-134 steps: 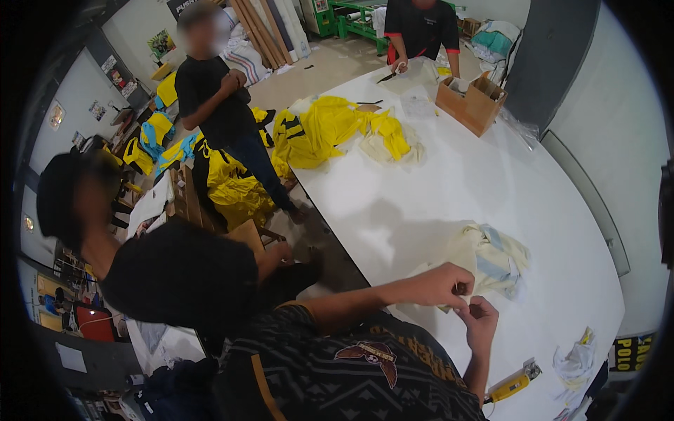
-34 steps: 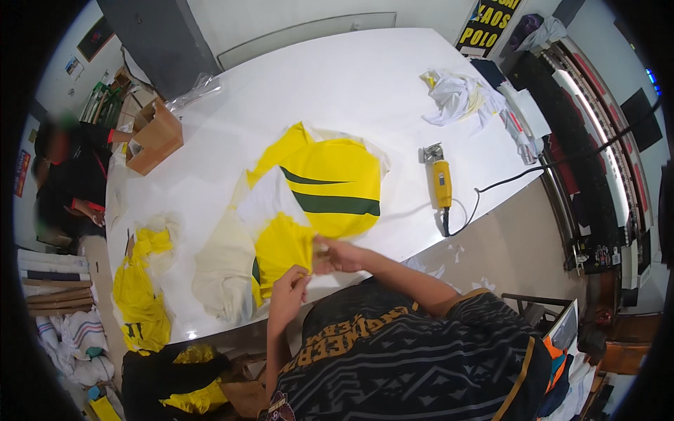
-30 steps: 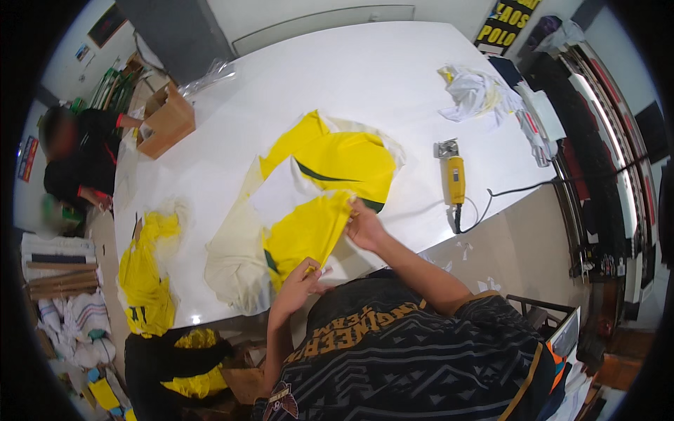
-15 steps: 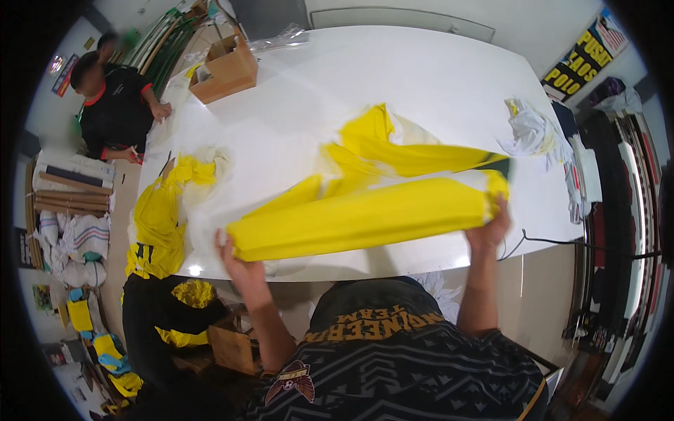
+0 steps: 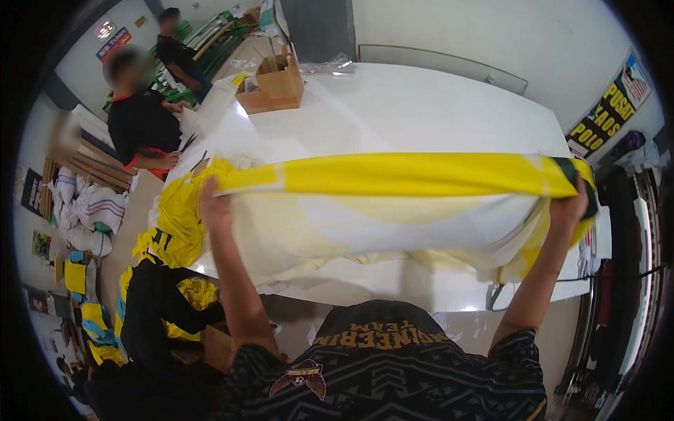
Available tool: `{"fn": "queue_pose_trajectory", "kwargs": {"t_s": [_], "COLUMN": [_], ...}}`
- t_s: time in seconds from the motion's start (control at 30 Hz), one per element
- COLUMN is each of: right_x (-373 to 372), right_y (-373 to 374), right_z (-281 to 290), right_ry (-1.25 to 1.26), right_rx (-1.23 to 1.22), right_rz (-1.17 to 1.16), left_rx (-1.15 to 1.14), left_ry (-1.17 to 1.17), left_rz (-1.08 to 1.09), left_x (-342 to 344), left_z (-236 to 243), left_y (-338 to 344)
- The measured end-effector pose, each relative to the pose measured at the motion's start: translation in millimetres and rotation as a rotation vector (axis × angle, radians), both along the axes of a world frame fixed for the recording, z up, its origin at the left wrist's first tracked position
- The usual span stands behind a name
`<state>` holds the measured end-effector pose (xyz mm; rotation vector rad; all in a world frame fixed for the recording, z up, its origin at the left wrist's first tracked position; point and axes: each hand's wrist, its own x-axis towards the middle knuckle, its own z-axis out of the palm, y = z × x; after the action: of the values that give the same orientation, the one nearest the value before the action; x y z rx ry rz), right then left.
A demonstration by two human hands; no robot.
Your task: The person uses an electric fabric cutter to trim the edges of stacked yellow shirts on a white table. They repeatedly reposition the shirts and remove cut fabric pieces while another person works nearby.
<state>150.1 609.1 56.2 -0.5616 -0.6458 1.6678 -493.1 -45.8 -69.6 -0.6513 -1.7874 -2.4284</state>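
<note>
A long piece of yellow fabric [image 5: 393, 174] with a pale underside is stretched between my two hands above the white table. My left hand [image 5: 215, 200] is closed round its left end, beside a heap of yellow cloth. The right end, where a dark green patch shows, is gripped by my right hand [image 5: 570, 203]. Below the taut upper edge the pale side hangs down toward the table's near edge, blurred by motion. Parts of my fingers are hidden by the cloth.
Crumpled yellow cloth [image 5: 184, 210] lies at the table's left end. A cardboard box [image 5: 277, 88] stands on the white table [image 5: 435, 105] at the far left, near clear plastic [image 5: 333, 64]. A person [image 5: 144, 116] works at the left edge with scissors [image 5: 188, 143]; another person [image 5: 179, 56] stands behind.
Both hands have spread apart and moved away from me, opening out the folded yellow fabric. Its pale side now faces me. The view has shifted somewhat.
</note>
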Motion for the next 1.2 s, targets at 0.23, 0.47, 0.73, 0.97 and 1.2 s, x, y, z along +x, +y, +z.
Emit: {"fn": "queue_pose_trajectory", "kwargs": {"t_s": [0.23,0.47,0.73,0.97,1.2], "right_x": [-11,76,129,231,303], "right_y": [133,118,81,193,109], "right_z": [22,141,62,-133,-280], "right_ry": [-0.502,-1.215,-0.347,-0.293,-2.006], "right_rx": [0.079,1.099,0.162,-0.042,0.341], "right_rz": [0.097,-0.908,0.195,0.084,-0.169], "left_rx": [-0.39,-0.056,-0.544,-0.689,-1.022], "left_ry": [0.221,0.674,0.291,-0.071,-0.164], "left_rz": [0.17,0.482,0.497,0.006,-0.801], "left_x": [-42,55,212,282,313], "left_z": [91,296,183,20,-18], "left_y": [172,92,45,123,176]}}
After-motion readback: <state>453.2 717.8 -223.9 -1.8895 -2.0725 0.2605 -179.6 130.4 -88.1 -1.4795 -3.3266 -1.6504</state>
